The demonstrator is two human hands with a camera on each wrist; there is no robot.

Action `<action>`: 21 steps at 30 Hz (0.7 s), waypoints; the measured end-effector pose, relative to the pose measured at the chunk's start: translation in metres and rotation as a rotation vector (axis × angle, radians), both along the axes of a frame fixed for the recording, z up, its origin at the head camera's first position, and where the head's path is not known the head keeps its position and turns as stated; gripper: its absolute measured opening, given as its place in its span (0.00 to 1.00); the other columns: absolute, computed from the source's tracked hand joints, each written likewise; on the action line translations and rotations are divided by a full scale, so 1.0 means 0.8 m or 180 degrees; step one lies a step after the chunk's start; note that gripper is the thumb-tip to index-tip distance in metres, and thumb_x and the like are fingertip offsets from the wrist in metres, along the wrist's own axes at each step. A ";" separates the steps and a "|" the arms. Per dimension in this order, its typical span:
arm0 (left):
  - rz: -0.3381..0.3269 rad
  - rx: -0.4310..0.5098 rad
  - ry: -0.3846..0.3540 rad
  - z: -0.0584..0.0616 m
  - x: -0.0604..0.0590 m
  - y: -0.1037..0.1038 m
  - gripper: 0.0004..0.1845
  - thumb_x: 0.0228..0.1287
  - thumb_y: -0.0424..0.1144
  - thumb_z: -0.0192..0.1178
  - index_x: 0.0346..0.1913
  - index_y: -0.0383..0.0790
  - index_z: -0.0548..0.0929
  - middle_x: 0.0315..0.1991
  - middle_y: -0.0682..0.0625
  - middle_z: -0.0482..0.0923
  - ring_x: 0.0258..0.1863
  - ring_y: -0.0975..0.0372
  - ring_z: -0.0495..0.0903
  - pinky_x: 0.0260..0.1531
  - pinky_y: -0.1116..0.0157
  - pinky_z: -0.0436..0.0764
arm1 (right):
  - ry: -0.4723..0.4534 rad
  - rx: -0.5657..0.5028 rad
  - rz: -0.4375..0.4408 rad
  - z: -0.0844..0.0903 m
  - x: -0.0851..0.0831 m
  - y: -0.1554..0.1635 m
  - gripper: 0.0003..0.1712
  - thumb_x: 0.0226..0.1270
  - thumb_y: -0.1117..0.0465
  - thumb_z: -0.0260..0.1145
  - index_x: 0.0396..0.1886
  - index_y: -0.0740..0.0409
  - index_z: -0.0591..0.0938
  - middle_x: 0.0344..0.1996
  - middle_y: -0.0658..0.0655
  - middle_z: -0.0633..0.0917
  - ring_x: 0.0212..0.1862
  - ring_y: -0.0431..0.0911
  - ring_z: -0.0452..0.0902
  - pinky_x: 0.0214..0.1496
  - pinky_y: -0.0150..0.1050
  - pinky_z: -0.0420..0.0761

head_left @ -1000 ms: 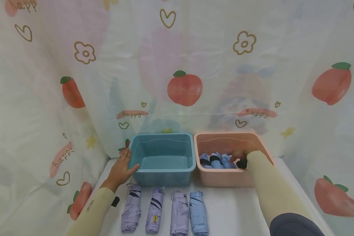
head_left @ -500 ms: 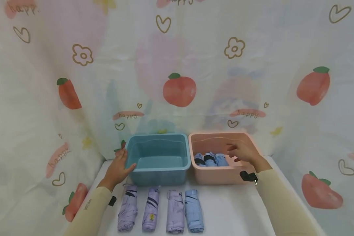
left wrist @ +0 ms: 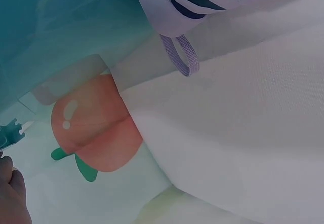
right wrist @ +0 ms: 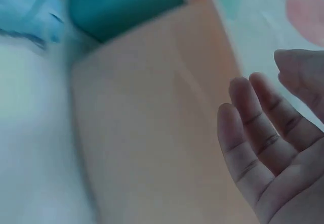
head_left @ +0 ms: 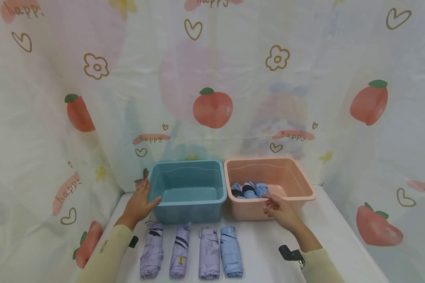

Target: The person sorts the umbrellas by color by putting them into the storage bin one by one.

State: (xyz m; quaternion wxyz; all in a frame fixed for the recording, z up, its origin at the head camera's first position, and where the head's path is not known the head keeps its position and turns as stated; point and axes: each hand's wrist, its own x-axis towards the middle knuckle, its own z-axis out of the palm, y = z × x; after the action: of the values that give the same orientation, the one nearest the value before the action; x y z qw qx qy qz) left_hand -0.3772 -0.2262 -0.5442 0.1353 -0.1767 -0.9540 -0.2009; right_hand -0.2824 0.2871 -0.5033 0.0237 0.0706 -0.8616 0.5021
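A blue bin point(head_left: 187, 202) and a pink bin point(head_left: 306, 188) stand side by side at the back of a white table. My left hand point(head_left: 141, 198) rests with straight fingers against the blue bin's left front corner; the blue bin point(left wrist: 50, 21) fills the top left of the left wrist view. My right hand point(head_left: 272, 204) hovers in front of the pink bin's near wall, fingers relaxed and holding nothing. In the right wrist view its fingers point(right wrist: 263, 143) lie beside the pink wall point(right wrist: 152, 123). Three folded blue umbrellas point(head_left: 249, 190) lie inside the pink bin. The blue bin holds nothing.
Several folded umbrellas lie in a row before the bins: purple ones point(head_left: 151, 249) point(head_left: 179, 251) point(head_left: 207, 253) and a blue one point(head_left: 231, 251). One umbrella's strap end point(left wrist: 182, 1) lies near my left wrist. Peach-printed cloth point(head_left: 212, 108) hangs behind and at both sides.
My right hand has come out of the pink bin toward me and now hangs empty in front of it. The left hand has stayed on the blue bin.
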 end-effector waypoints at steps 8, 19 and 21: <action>0.0016 0.0041 -0.0029 0.000 0.001 0.000 0.48 0.69 0.62 0.51 0.73 0.23 0.53 0.75 0.34 0.48 0.71 0.40 0.53 0.65 0.44 0.58 | -0.0454 -0.0277 0.0171 -0.079 0.029 -0.041 0.25 0.67 0.68 0.63 0.63 0.71 0.73 0.37 0.59 0.81 0.37 0.50 0.81 0.37 0.42 0.83; -0.0015 0.0022 0.0008 0.000 0.001 0.000 0.49 0.68 0.62 0.53 0.72 0.21 0.53 0.74 0.33 0.48 0.71 0.39 0.54 0.65 0.43 0.58 | -0.1341 -0.0156 0.0767 -0.125 0.052 -0.079 0.29 0.66 0.62 0.66 0.66 0.62 0.74 0.47 0.64 0.80 0.42 0.56 0.79 0.36 0.52 0.82; -0.0012 0.0014 -0.0012 0.000 0.001 0.000 0.50 0.68 0.62 0.53 0.72 0.22 0.52 0.74 0.33 0.48 0.71 0.40 0.53 0.65 0.43 0.58 | -0.1348 -0.0043 0.0789 -0.128 0.054 -0.088 0.31 0.65 0.58 0.67 0.67 0.59 0.73 0.53 0.69 0.77 0.48 0.59 0.77 0.42 0.57 0.80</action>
State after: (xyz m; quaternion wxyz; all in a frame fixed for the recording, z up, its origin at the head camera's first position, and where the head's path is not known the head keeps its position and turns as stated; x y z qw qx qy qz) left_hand -0.3767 -0.2260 -0.5444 0.1335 -0.1778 -0.9535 -0.2036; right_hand -0.2389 0.2167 -0.6061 -0.2188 0.0688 -0.8288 0.5105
